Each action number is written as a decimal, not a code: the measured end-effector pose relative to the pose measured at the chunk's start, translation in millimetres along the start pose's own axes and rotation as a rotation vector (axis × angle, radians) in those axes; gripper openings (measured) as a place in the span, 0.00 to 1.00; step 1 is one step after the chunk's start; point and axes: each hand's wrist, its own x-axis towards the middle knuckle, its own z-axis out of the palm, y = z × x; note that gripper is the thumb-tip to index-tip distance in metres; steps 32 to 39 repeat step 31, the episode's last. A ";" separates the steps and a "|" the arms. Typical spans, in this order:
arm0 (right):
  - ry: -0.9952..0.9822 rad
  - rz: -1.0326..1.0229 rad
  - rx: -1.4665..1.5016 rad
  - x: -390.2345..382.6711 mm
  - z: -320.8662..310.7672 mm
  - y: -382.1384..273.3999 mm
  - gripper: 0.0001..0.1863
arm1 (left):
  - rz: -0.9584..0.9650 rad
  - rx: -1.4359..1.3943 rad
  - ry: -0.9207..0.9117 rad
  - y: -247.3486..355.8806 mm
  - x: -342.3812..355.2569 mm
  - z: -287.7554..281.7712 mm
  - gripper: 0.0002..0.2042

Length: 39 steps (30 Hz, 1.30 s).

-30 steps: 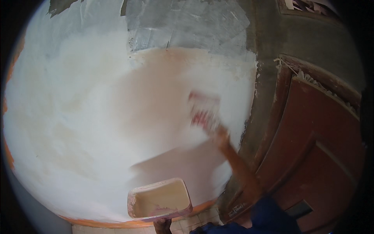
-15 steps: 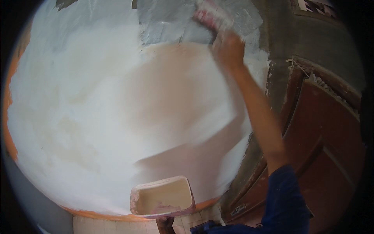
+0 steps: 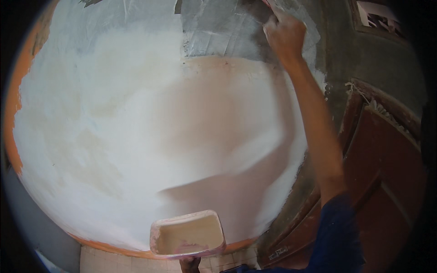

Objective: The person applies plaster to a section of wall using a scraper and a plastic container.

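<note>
My right hand (image 3: pixel 286 38) reaches up high against the wall, closed around a putty knife (image 3: pixel 266 3). Only a reddish edge of that tool shows, as the rest is hidden or cut off by the top of the picture. Down at the lower middle, my left hand (image 3: pixel 190 263) is wrapped under a rectangular plastic tub (image 3: pixel 154 243) and holds it up, tilted toward me. The tub has a pale, smeared rim and some pinkish-white paste at its bottom. Ahead is a wall (image 3: pixel 114 136) coated in smooth white, with grey, streaky patches near the top.
A dark red panelled door (image 3: pixel 387 182) in a worn frame stands on the right, beside bare grey wall (image 3: pixel 359 59). A small framed opening (image 3: pixel 380 17) sits above it. Orange paint (image 3: pixel 13 145) borders the white coat at the left. Pale floor tiles (image 3: pixel 109 261) lie below.
My right hand has moved upward, carrying the putty knife mostly out of the top of the picture. The left hand keeps the tub in nearly the same place. The view has shifted slightly.
</note>
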 end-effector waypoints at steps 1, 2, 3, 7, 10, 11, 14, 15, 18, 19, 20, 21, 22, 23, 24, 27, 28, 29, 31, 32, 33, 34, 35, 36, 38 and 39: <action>-0.017 -0.051 0.005 8.8 7.1 1.9 0.13 | -0.022 -0.019 -0.037 -1.8 -0.4 -5.2 0.38; -0.165 -0.009 -0.102 -2.6 9.7 -1.0 0.14 | -0.044 -0.038 -0.074 -3.2 -0.4 -9.9 0.37; -0.313 0.032 -0.210 -26.3 12.0 -10.5 0.15 | -0.050 -0.036 -0.055 -4.5 -3.3 -13.7 0.36; -0.377 -0.219 0.052 -198.0 -13.6 -68.5 0.19 | -0.033 0.001 0.106 -8.8 -12.1 -4.2 0.34; -0.385 -0.077 0.399 -200.6 -41.5 -96.3 0.17 | -0.032 0.038 0.064 3.3 -6.0 4.3 0.33; -0.391 -0.034 0.511 -195.9 -50.6 -103.5 0.18 | -0.032 0.032 0.069 1.2 -7.5 2.2 0.33; -0.297 0.104 0.376 -132.5 -64.9 -110.4 0.18 | 0.007 0.023 0.035 10.2 -6.6 -0.8 0.32; -0.245 0.051 0.177 -84.0 -48.6 -95.8 0.14 | 0.014 0.011 0.012 11.2 -5.3 1.0 0.32; -0.238 0.016 -0.031 19.7 6.1 -42.5 0.12 | 0.016 -0.038 -0.018 4.0 -0.6 1.3 0.33; -0.348 0.079 -0.162 23.2 25.2 -34.2 0.18 | 0.018 -0.048 0.017 3.1 -0.7 2.3 0.33; -0.348 0.010 -0.138 8.1 30.1 -39.7 0.11 | 0.020 -0.059 0.051 4.0 -0.4 5.0 0.34; -0.347 -0.059 -0.116 -16.2 33.5 -47.9 0.07 | 0.021 -0.070 0.083 5.2 -0.6 5.7 0.35; -0.464 -0.023 -0.214 -51.8 30.4 -67.8 0.08 | 0.002 -0.065 0.073 8.2 -1.8 1.1 0.35; -0.427 -0.120 -0.169 -116.7 34.6 -74.1 0.13 | -0.017 -0.061 0.064 10.1 -3.4 -6.1 0.35; -0.403 -0.227 -0.073 -170.0 23.6 -93.3 0.19 | -0.034 -0.061 0.019 18.0 15.3 -16.1 0.34; -0.604 -0.297 0.358 -246.3 -78.5 -169.1 0.23 | -0.017 -0.069 -0.032 12.3 10.2 -10.7 0.33; -0.609 -0.144 0.440 -250.0 -102.1 -183.3 0.19 | -0.018 -0.084 -0.074 12.4 6.7 -21.4 0.33; -0.651 -0.033 0.451 -240.9 -127.6 -176.7 0.15 | -0.059 -0.172 -0.148 -11.7 7.4 -37.6 0.33; -0.626 0.339 0.908 -253.1 -122.4 -196.0 0.19 | 0.013 -0.098 -0.429 -1.2 4.6 -76.1 0.38; -0.626 0.339 0.908 -253.1 -122.4 -196.0 0.19 | 0.013 -0.098 -0.429 -1.2 4.6 -76.1 0.38; -0.626 0.339 0.908 -253.1 -122.4 -196.0 0.19 | 0.013 -0.098 -0.429 -1.2 4.6 -76.1 0.38; -0.626 0.339 0.908 -253.1 -122.4 -196.0 0.19 | 0.013 -0.098 -0.429 -1.2 4.6 -76.1 0.38; -0.626 0.339 0.908 -253.1 -122.4 -196.0 0.19 | 0.013 -0.098 -0.429 -1.2 4.6 -76.1 0.38; -0.626 0.339 0.908 -253.1 -122.4 -196.0 0.19 | 0.013 -0.098 -0.429 -1.2 4.6 -76.1 0.38; -0.626 0.339 0.908 -253.1 -122.4 -196.0 0.19 | 0.013 -0.098 -0.429 -1.2 4.6 -76.1 0.38; -0.626 0.339 0.908 -253.1 -122.4 -196.0 0.19 | 0.013 -0.098 -0.429 -1.2 4.6 -76.1 0.38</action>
